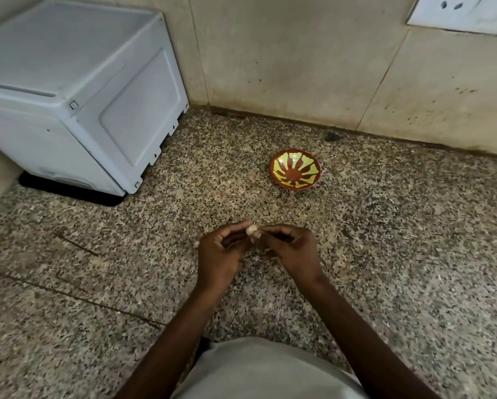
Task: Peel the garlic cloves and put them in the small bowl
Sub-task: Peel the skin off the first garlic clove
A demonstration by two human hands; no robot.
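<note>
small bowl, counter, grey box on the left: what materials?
Small bowl: looks like glazed ceramic, glossy brown with yellow-green pattern and light reflections; could be painted clay.
Counter: speckled polished stone, probably granite, with a mottled grain and a few scratch lines.
Grey box: likely moulded plastic, matte, with rounded corners and clip slots along the edges.

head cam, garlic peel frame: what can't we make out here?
- Garlic clove: head view, mostly hidden by the fingertips of the left hand and right hand; how much is peeled is unclear.
- Small bowl: looks empty; small fragments would be too small to see.
- Wall socket plate: cut off by the top-right edge.
</note>
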